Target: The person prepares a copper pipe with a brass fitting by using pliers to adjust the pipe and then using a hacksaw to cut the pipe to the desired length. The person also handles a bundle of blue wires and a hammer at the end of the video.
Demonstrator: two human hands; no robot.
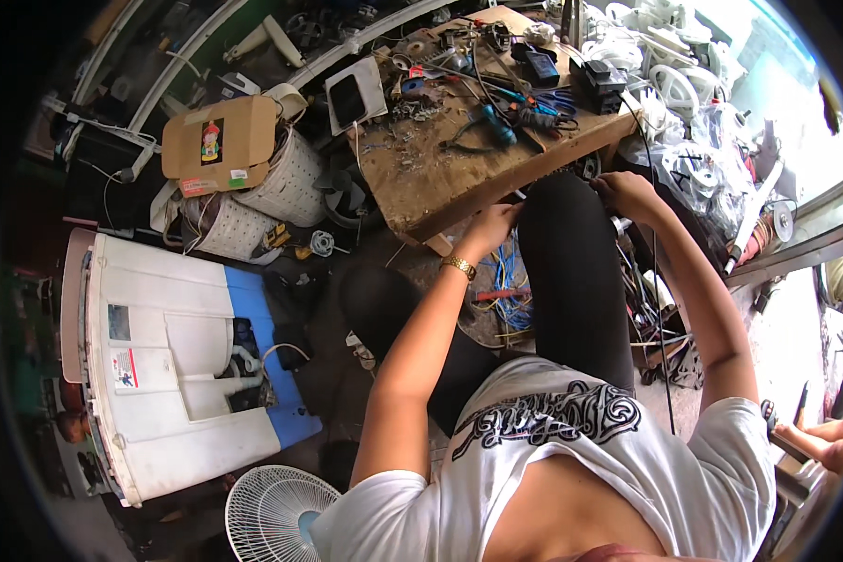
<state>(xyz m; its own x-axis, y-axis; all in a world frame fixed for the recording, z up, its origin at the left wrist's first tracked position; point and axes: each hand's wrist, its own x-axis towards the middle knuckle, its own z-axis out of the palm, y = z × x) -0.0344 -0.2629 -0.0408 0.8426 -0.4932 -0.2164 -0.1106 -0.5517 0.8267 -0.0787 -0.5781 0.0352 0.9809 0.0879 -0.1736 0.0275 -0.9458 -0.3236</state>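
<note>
My left hand (490, 230), with a gold watch (460, 268) at its wrist, is beside my raised knee, just below the workbench's front edge. Its fingers are curled, and their tips are partly hidden by the knee. On the knee's other side, my right hand (629, 195) is closed with its fingertips pressed together. Near those fingertips, a small metal part (588, 167) shows between the knee and the bench. What either hand grips is too small or too hidden to name.
The wooden workbench (393, 187) carries pliers (496, 129), cables, a black phone (348, 99) and metal scraps. White plastic parts (674, 84) pile up at the right. Left are a cardboard box (217, 145), perforated baskets (286, 178), a white-and-blue appliance (150, 281) and a fan (276, 515). Wires (506, 290) lie below.
</note>
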